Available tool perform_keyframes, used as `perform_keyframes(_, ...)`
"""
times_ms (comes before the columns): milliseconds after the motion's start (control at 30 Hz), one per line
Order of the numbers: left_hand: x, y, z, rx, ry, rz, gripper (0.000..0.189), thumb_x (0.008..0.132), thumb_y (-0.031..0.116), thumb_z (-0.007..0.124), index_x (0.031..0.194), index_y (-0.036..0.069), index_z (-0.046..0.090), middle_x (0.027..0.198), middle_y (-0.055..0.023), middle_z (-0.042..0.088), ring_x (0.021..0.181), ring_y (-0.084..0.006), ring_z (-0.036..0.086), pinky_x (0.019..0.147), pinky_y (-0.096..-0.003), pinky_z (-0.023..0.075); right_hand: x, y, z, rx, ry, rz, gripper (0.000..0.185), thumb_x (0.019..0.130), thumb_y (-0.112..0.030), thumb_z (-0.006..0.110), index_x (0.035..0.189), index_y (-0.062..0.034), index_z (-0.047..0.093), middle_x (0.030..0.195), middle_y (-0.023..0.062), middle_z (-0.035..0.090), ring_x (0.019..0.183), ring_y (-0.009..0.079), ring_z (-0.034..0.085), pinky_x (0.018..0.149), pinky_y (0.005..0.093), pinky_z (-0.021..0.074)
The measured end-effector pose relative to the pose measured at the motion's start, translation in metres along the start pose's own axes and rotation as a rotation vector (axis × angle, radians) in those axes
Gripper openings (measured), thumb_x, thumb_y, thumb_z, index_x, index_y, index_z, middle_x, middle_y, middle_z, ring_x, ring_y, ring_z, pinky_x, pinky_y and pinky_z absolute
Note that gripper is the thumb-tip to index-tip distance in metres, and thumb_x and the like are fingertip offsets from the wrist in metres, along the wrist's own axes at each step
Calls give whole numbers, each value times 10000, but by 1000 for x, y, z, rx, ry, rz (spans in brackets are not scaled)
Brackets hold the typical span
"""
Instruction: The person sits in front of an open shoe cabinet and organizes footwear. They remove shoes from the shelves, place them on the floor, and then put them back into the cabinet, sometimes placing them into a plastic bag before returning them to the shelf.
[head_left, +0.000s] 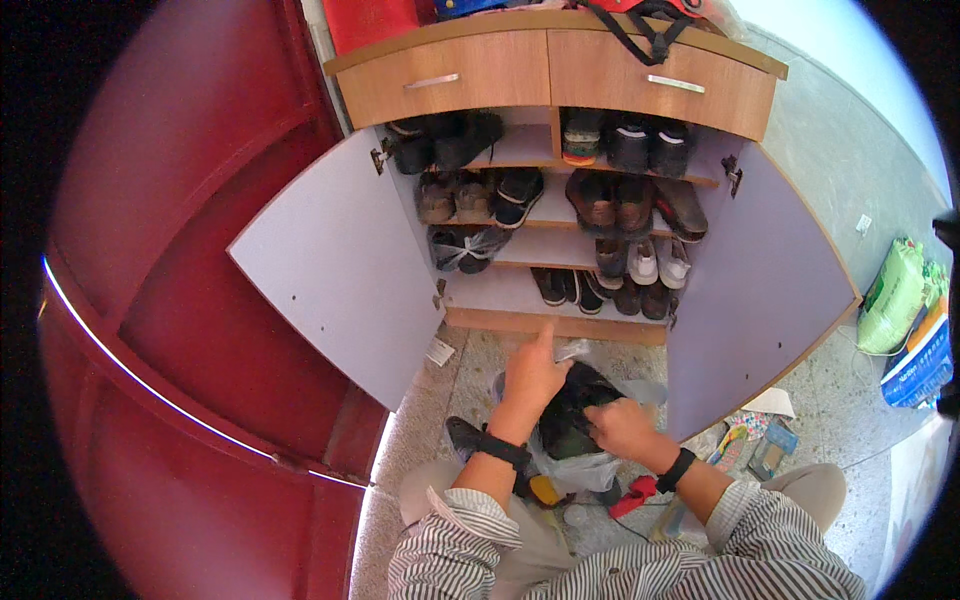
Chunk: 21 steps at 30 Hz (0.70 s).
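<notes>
In front of an open wooden shoe cabinet, a black shoe-like item lies between my hands, partly in a clear plastic bag. My left hand is at its upper left, index finger extended towards the cabinet and the other fingers curled on clear plastic. My right hand grips the right side of the black item with curled fingers. Its exact kind is hard to tell. Several pairs of shoes stand on the cabinet's shelves, among them white shoes, brown leather shoes and plastic-wrapped dark shoes.
The left cabinet door and right cabinet door are swung wide. A dark shoe, a red cloth and insoles lie on the floor near me. Green and blue bags stand at the right wall.
</notes>
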<state>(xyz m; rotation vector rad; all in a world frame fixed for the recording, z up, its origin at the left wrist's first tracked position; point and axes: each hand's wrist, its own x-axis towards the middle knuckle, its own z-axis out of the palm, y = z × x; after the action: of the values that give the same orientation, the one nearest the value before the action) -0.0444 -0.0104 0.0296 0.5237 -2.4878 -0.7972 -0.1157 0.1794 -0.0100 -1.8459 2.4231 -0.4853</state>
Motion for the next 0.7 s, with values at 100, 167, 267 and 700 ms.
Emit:
perform_keyframes(100,-18,-21,36,97,-105,-23,240,797,184,680,929,-11,634,893,-253,664,873,-437,639,759,-502,524,-12,13,43,-18,-59,-82,128,739,-132,609,834,-54,647,675,189,638,659,391,644,617,503,513)
perform_keyframes(167,-36,-34,57,94,-163,-49,227,807,205,660,887,-6,637,877,-254,660,872,-438,636,767,-510,516,-22,25,79,-12,-126,-87,145,735,-138,611,848,-55,647,671,180,640,658,384,647,617,500,512)
perform_keyframes(267,-63,-49,86,123,-402,-112,220,818,196,613,932,20,679,956,-247,667,929,-428,640,800,-521,511,-40,46,137,-28,-230,-57,142,733,-142,630,855,-86,680,669,172,632,660,384,633,618,498,493)
perform_keyframes(700,-136,-98,163,-580,-468,-650,309,917,294,611,810,7,647,605,-92,602,460,-201,580,484,-372,459,-132,117,216,-28,-46,838,653,635,-256,850,1186,-19,590,1282,213,483,1127,456,520,927,465,485)
